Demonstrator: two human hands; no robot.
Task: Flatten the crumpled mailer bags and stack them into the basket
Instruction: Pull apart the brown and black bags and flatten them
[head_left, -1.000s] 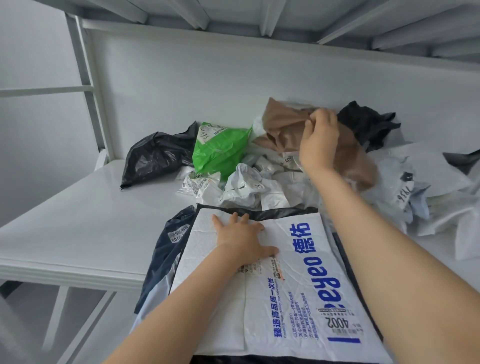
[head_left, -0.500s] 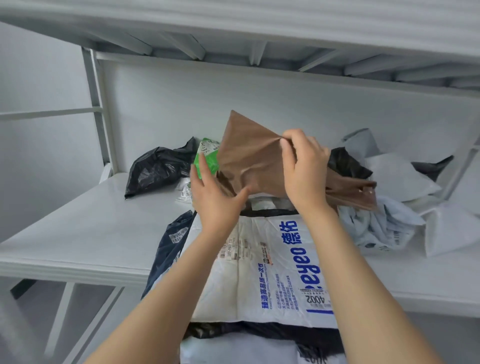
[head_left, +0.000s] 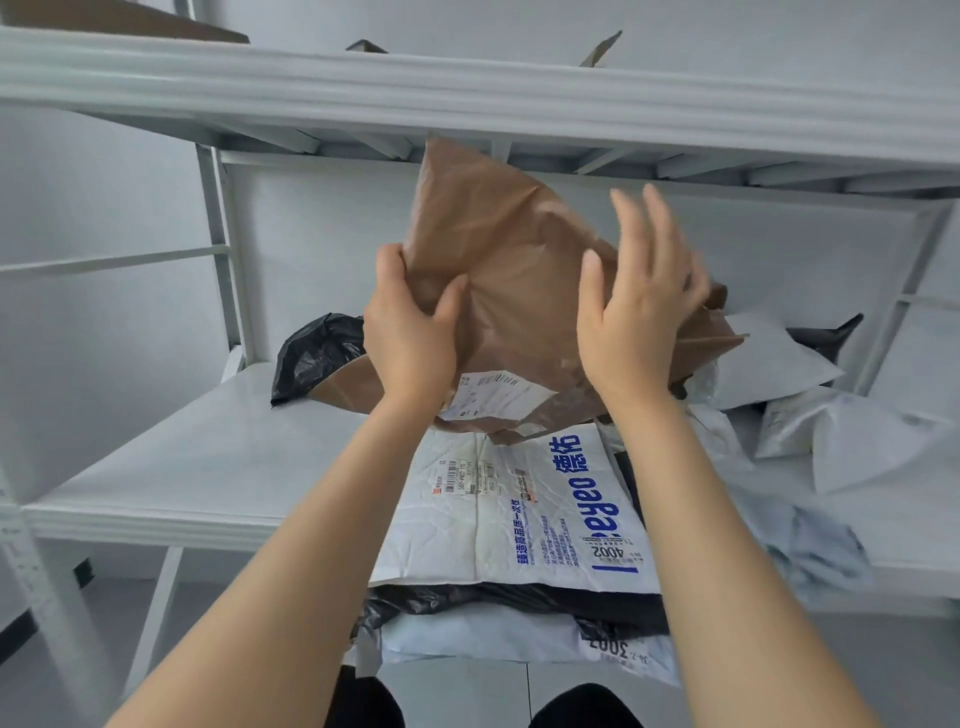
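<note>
Fingers (head_left: 389, 267) of the left hand (head_left: 410, 338) are curled round the left edge of the brown mailer bag (head_left: 498, 249), with the thumb laid on its front face, so the bag is gripped on this side. The fingers (head_left: 649, 234) of the right hand (head_left: 634, 322) are stretched out and spread. Nothing is pinched by them, and the palm seems to be laid against the right part of the bag, though some blur is present there. The bag is held up in the air between the two hands, and its top corner is seen in front of the upper shelf (head_left: 260, 83).

One second ago the left fingers were pressed flat on the white printed bag (head_left: 519, 519), and the brown bag was only being reached in the pile. Half a second ago it was pinched by both hands. Now it has been raised higher and opened wider, and the right pinch has been released.

It is judged that the white printed bag, lying flat below the fingers on other flat bags at the edge of the shelf (head_left: 182, 457), is finished, and that the smoothing of the brown one has begun. More crumpled bags (head_left: 769, 364) are waiting beyond and to the right of the right fingers. The basket cannot be made out.
</note>
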